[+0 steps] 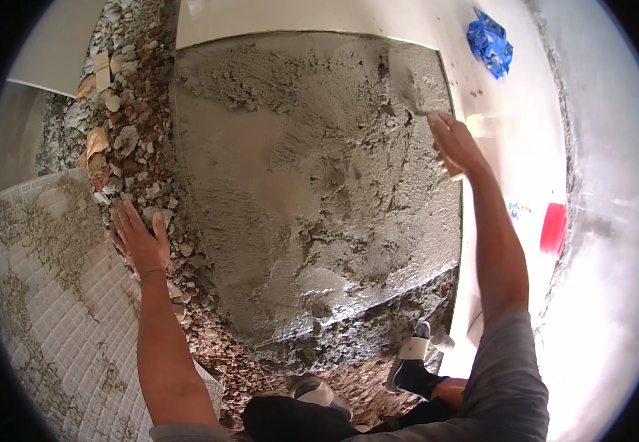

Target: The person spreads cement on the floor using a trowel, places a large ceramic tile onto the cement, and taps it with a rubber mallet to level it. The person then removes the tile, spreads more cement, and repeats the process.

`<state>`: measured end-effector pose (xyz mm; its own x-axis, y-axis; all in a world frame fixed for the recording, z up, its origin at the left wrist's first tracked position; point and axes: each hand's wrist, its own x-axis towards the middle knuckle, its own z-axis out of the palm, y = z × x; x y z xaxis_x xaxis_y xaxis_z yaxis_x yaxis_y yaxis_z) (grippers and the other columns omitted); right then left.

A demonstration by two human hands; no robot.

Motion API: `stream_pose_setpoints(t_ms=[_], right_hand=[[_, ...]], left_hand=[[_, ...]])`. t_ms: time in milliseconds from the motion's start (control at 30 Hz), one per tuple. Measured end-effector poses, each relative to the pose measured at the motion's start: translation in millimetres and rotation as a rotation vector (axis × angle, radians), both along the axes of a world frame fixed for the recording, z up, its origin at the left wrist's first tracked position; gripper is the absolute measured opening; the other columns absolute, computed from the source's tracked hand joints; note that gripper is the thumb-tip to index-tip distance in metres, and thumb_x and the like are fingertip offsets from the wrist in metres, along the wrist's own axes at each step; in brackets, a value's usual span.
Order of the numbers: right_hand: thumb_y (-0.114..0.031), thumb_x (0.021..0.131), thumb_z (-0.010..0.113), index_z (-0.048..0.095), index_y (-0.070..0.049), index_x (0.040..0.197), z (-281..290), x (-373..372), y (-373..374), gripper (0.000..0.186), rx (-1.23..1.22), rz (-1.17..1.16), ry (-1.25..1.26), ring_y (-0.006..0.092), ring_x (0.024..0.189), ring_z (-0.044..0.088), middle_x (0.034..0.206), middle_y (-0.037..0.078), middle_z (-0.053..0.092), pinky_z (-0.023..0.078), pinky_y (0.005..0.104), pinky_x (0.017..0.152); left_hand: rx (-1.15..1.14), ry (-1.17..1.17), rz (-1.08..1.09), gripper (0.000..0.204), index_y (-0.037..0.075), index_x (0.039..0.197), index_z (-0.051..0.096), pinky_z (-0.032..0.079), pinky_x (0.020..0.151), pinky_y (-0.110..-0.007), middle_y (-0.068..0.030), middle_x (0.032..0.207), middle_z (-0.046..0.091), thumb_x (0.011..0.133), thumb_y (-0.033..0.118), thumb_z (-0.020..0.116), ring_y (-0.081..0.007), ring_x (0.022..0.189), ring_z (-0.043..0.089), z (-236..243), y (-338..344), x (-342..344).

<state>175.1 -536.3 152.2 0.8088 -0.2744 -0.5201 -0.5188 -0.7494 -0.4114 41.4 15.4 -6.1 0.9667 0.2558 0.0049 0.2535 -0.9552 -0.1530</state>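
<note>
A bed of wet grey mortar (260, 199) spreads out in front of me, rough and lumpy in places and smooth in others. At its far right corner, my right hand (454, 144) is closed around the handle of a trowel (406, 82). The trowel's blade lies against the mortar and is coated the same grey, so its outline is hard to make out. My left hand (141, 239) is spread, fingers apart, over the strip of broken rubble (139, 132) left of the mortar, and holds nothing.
Pale floor tiles (515, 140) border the mortar on the far and right sides. A crumpled blue wrapper (490, 43) and a red plastic object (553, 229) lie on the right. A mortar-smeared tile with a grid-patterned face (61, 272) lies at left. My sandalled feet (411, 361) are near the front edge.
</note>
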Motion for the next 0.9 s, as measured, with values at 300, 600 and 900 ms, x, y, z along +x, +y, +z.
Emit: stream_pose_setpoints(t_ms=[300, 600, 900], right_hand=[[-0.037, 0.1, 0.034, 0.051, 0.0, 0.118, -46, 5, 123, 0.045, 0.12, 0.182, -0.026, 0.0286, 0.076, 0.064, 0.096, 0.021, 0.063, 0.053, 0.0417, 0.078], [-0.042, 0.097, 0.038, 0.043, -0.017, 0.134, -3, -85, 26, 0.045, -0.393, 0.196, -0.007, 0.0376, 0.091, 0.065, 0.093, 0.015, 0.067, 0.049, 0.0502, 0.081], [-0.045, 0.096, 0.047, 0.052, -0.004, 0.127, 1, -74, -23, 0.052, 0.106, -0.238, 0.041, 0.0144, 0.054, 0.055, 0.074, 0.009, 0.058, 0.049, 0.0295, 0.05]], left_hand=[[0.068, 0.163, 0.106, 0.075, 0.012, 0.15, 0.016, 0.007, 0.119, -0.047, -0.009, 0.155, 0.019, 0.095, 0.061, 0.026, -0.0245, 0.144, 0.011, 11, -11, 12], [0.083, 0.124, 0.073, 0.073, 0.012, 0.15, 0.016, 0.008, 0.119, -0.046, -0.008, 0.155, 0.017, 0.096, 0.06, 0.025, -0.0248, 0.144, 0.011, 7, -8, 11], [0.04, 0.015, 0.041, 0.073, 0.015, 0.15, 0.017, 0.01, 0.119, -0.048, -0.0088, 0.155, 0.018, 0.095, 0.061, 0.023, -0.0254, 0.144, 0.013, -7, 1, 8]])
